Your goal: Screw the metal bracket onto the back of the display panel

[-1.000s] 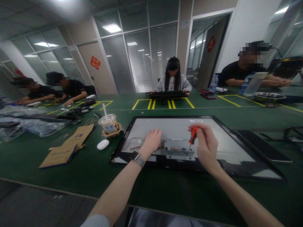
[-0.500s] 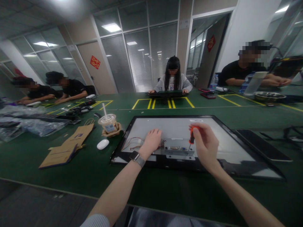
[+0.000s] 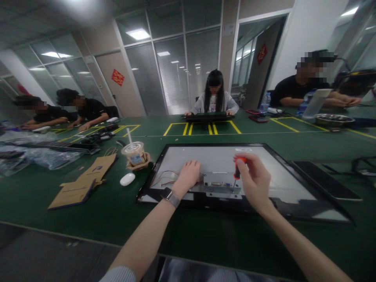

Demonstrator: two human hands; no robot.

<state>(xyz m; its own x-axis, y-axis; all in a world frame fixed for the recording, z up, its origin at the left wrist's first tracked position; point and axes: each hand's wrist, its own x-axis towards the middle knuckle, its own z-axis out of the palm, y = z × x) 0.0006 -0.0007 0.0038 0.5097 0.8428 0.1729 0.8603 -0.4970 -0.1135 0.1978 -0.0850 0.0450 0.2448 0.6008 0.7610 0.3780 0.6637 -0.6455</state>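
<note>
Orange-and-black screwdriver (image 3: 237, 173) pinched near-upright by right hand (image 3: 255, 182), tip at folded silver-metal bracket (image 3: 220, 189); left hand (image 3: 189, 174), bracket's nine o'clock, likely bracing, hold unclear.

Walled with tall glass partitions (image 3: 166, 19) (backed partly by blinds (image 3: 178, 92)), broken by a beige door (image 3: 113, 98); furnished with a green table (image 3: 199, 239) over a dark floor (image 3: 38, 250).
</note>
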